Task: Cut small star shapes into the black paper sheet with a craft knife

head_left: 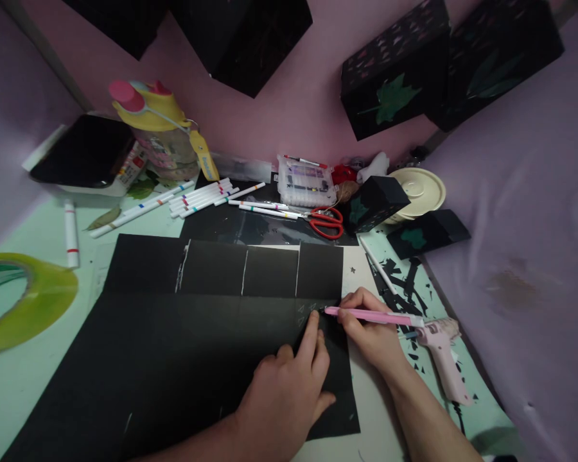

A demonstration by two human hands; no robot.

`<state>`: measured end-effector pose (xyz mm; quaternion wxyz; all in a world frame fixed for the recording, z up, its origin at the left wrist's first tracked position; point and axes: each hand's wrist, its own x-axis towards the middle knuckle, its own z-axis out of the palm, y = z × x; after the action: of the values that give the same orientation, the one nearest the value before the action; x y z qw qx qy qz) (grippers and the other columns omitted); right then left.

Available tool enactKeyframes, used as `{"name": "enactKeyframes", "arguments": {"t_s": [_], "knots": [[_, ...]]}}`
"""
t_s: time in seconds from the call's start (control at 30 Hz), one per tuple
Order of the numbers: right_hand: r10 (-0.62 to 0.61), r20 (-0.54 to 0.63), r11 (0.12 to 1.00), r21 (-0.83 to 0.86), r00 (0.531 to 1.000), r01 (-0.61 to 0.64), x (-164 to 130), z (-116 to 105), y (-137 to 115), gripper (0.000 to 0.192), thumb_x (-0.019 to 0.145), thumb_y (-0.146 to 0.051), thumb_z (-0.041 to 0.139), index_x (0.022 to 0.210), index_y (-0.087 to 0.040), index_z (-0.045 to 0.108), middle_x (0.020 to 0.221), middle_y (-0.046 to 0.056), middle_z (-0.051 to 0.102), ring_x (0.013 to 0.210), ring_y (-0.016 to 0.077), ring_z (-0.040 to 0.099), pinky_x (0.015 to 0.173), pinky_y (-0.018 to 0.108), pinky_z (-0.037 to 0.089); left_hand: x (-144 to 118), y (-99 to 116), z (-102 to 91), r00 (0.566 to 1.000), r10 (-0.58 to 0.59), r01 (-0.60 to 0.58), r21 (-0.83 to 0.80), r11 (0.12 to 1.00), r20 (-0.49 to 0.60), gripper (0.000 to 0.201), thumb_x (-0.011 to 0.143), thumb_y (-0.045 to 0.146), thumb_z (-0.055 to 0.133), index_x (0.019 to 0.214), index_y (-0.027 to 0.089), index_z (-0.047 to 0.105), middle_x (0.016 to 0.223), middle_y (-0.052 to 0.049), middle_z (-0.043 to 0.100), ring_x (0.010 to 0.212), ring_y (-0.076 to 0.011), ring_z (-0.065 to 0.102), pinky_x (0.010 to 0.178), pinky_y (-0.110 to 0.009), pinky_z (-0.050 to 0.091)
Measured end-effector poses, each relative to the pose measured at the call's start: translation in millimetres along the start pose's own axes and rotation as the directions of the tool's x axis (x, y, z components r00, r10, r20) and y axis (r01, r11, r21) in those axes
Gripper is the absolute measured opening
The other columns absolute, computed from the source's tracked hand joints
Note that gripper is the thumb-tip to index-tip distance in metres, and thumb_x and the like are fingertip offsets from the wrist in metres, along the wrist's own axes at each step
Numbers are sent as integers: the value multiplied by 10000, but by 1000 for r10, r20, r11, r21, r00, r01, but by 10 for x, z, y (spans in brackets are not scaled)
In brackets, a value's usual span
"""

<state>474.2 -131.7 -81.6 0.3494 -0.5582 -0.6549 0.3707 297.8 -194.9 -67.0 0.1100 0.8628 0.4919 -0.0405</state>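
Nearest the camera, the left hand lies flat, fingers spread, pinning the black paper sheet to the counter. Thin and floppy, that sheet likely slides unless pressed beside the cut. Just beyond, the right hand pinches a pink craft knife, tip apparently touching small triangles. Farther off lie red scissors.

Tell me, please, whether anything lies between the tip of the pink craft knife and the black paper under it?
Nothing visible does: the right hand sets the pink craft knife tip straight on the black paper. The left hand presses the sheet just beside it.
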Motion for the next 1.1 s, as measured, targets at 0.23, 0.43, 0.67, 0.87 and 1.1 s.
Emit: {"name": "enactKeyframes", "arguments": {"t_s": [0.23,0.43,0.67,0.87,1.1], "knots": [[-21,-37,1000,14,999,21,9,10,13,176,806,-165,587,671,-217,487,645,-22,557,621,146,530,590,276,415,5,-12,-4,1000,3,-3,13,1000,8,686,797,609,591,1362,228,514,1568,-112,199,667,-185,647,490,-308,546],[-25,-9,1000,15,1000,25,2,10,23,158,827,-192,591,698,-217,501,659,-17,569,636,152,541,609,285,421,-1,-2,-1,1000,4,-4,17,1000,12,665,802,618,579,1347,240,527,1572,-110,195,667,-182,648,482,-300,538],[-24,-17,999,24,1000,24,3,6,25,163,826,-196,592,696,-215,496,660,-14,562,631,151,533,602,285,424,-7,10,-13,1000,-5,5,10,1000,14,662,791,604,603,1338,239,532,1566,-99,222,665,-187,648,486,-314,549],[-30,-40,999,29,999,32,14,16,11,174,811,-184,589,676,-215,484,648,-16,554,622,148,529,591,279,422,-11,2,-16,1000,-1,1,14,1000,9,665,797,595,602,1347,231,527,1567,-110,205,664,-191,646,484,-319,544],[-33,-192,994,96,981,52,-17,-7,-44,141,842,-217,584,708,-216,540,624,-32,553,589,140,527,577,271,423,-11,10,-26,1000,2,-2,16,1000,-22,687,789,599,611,1353,218,521,1556,-123,246,682,-195,651,494,-313,540]]}}
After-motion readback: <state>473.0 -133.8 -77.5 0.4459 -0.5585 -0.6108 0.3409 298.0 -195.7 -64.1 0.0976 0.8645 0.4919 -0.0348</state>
